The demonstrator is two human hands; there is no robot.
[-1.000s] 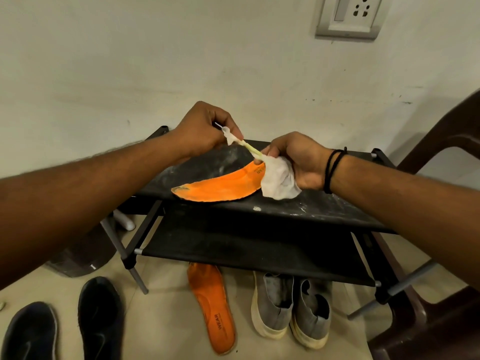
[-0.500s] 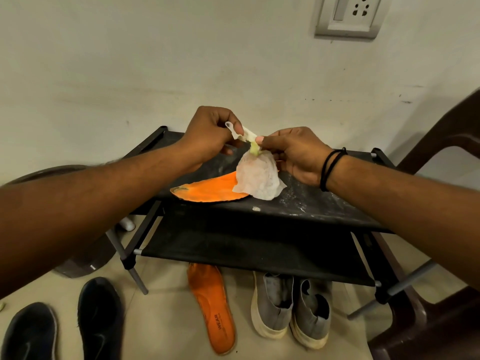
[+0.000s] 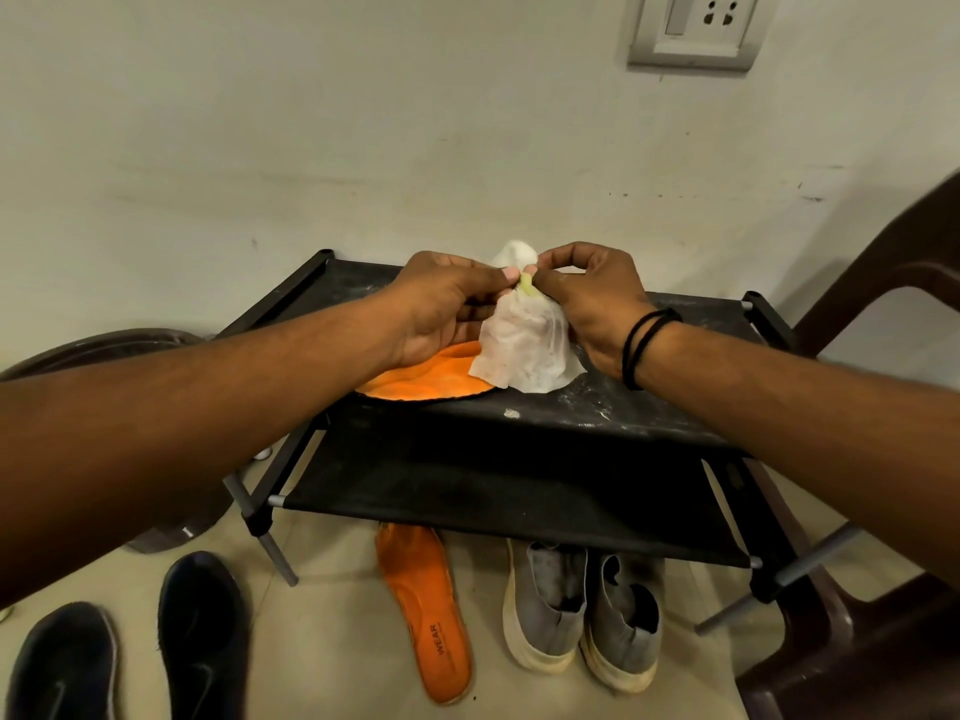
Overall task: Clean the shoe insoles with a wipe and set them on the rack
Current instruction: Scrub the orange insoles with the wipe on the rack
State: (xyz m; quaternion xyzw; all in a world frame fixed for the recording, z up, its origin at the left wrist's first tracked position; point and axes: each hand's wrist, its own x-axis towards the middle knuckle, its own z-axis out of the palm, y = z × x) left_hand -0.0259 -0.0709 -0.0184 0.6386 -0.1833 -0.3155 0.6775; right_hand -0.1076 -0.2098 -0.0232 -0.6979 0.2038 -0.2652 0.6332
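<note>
Left hand: I see my left hand in the middle of the frame, fingers curled, pinching the top of the wipe with thumb and finger.
Right hand: my right hand is just beside it on the right, also pinching the top of the wipe; the fingertips of both hands meet there.
Wipe: the white wipe hangs down between my hands like a little tent, with a bit bunched up above my fingers. Its bottom edge lies over one end of the insole.
Insole on rack: one orange insole lies on the top shelf, partly hidden under my left hand and the wipe.
Rack: the black rack sits in the middle of the frame against the wall. Its top is dusty.
Insole on floor: a second orange insole lies on the floor at the bottom middle, under the rack's front edge.
Grey shoes: a pair stands just right of that insole.
Black shoes: two sit at the lower left.
Chair: a brown chair is at the right edge.
Socket: a wall socket is at the upper right.
</note>
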